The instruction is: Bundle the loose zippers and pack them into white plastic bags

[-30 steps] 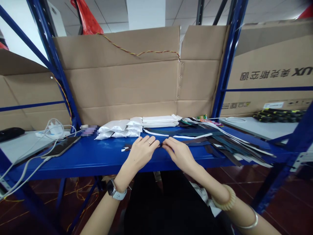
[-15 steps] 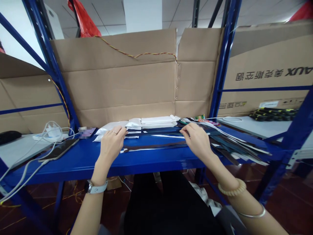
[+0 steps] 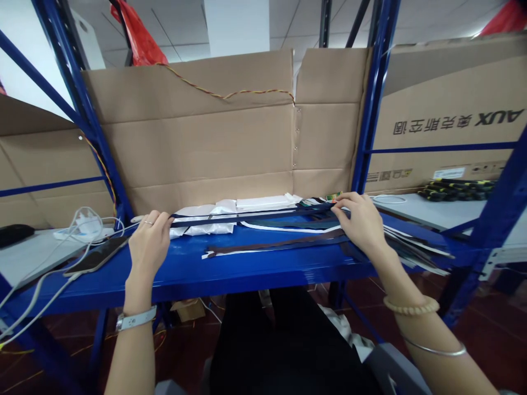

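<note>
1. Head view: my left hand (image 3: 149,241) pinches one end of a dark navy strip (image 3: 197,222) between thumb and fingers, ring on one finger.
2. My right hand (image 3: 362,222) has the other end, thumb and forefinger pressed together on it; exact grip partly hidden by the fingers.
3. Strip spans the gap between my hands – pulled nearly straight, two dark lines along it, crossing in front of white packets (image 3: 225,207).
4. Nearer me, a brown strip (image 3: 263,247) lies on the blue shelf (image 3: 255,277), apart from my left hand.
5. Pile of loose strips (image 3: 415,248) – right side, partly behind my right hand and wrist.
6. Phone (image 3: 96,257) on the shelf, left of my left hand.
</note>
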`<state>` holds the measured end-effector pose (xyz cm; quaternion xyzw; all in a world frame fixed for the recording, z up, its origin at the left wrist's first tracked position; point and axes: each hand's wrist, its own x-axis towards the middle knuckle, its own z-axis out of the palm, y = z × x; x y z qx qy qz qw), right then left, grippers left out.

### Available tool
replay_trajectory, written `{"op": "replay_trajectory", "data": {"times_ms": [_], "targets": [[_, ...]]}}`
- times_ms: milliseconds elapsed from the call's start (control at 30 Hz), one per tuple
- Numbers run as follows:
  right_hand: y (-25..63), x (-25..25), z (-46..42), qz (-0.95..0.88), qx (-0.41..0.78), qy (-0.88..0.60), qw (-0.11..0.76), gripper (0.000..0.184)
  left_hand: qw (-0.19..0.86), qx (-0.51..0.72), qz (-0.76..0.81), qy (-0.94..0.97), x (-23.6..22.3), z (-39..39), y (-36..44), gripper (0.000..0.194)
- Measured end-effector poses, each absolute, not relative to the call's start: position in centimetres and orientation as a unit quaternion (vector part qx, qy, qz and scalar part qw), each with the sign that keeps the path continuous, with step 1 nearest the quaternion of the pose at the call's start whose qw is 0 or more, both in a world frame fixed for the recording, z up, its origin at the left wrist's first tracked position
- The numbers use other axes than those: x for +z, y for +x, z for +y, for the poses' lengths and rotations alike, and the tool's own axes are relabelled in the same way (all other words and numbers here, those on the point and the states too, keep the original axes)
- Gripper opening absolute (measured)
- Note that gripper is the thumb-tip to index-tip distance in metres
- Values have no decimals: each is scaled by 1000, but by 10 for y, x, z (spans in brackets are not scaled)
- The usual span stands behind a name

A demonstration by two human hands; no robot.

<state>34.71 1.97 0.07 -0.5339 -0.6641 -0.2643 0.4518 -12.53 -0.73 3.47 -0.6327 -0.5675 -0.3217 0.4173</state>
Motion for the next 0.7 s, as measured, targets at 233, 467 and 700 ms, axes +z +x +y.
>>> {"op": "replay_trajectory", "data": {"times_ms": [233, 467, 700], "targets": [[352, 8, 12, -730, -72, -499, 462, 15, 397, -328, -571, -639, 24, 12, -128, 26], [310, 0, 11, -758, 119, -472, 435, 34, 305, -414, -522, -681, 20, 15, -88, 16], [252, -6, -3, -751, 274, -363, 480, 46, 79, -394, -405, -821, 8, -7, -11, 20]]}}
